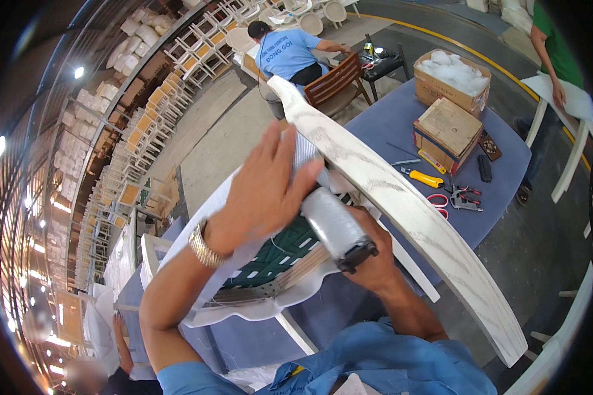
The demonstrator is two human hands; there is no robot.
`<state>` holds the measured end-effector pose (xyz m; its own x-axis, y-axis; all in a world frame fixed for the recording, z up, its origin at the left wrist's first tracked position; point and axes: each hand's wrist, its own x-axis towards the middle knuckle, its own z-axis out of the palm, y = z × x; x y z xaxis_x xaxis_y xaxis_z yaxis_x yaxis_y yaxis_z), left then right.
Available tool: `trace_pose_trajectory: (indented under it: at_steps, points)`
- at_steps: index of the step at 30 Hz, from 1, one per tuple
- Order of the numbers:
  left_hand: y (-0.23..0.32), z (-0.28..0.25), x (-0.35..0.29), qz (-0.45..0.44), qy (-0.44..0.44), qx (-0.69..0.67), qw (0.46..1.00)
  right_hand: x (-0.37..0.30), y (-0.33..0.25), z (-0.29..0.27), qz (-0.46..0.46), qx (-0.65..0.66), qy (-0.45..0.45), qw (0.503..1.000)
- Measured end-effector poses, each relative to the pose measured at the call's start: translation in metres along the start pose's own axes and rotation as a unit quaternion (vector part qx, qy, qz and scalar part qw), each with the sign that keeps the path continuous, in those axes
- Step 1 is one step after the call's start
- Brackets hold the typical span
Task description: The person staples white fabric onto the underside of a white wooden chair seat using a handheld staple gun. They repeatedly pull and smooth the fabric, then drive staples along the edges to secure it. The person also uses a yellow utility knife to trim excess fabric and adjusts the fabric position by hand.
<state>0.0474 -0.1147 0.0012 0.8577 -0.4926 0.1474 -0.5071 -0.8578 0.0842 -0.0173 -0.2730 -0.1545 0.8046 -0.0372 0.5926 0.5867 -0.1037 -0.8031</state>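
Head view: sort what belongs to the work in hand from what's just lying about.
In hand, apparently:
grey power tool, in the right hand
green webbing
white fabric, near the left hand
pale curved rail

Lying on the blue table:
yellow-handled cutter
red-handled scissors
open box of white fluff
smaller brown box

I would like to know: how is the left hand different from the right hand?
The left hand is open, over pale cloth; the right hand is closed around a grey tool.
The left hand has a gold-coloured band at its wrist; the right hand shows none.
Both are ungloved.
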Motion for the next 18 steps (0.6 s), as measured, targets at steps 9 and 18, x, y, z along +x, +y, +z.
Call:
trace_pose_trajectory:
  at_steps: [9, 18]
  points:
    - [-0.108, -0.058, 0.015, -0.043, -0.025, -0.309, 0.950, -0.015, 0.038, 0.021, -0.003, 0.014, 0.052, 0.999]
    - [-0.138, 0.005, 0.039, -0.121, -0.282, -0.424, 0.852, -0.018, 0.035, 0.014, 0.032, -0.033, 0.019, 0.999]
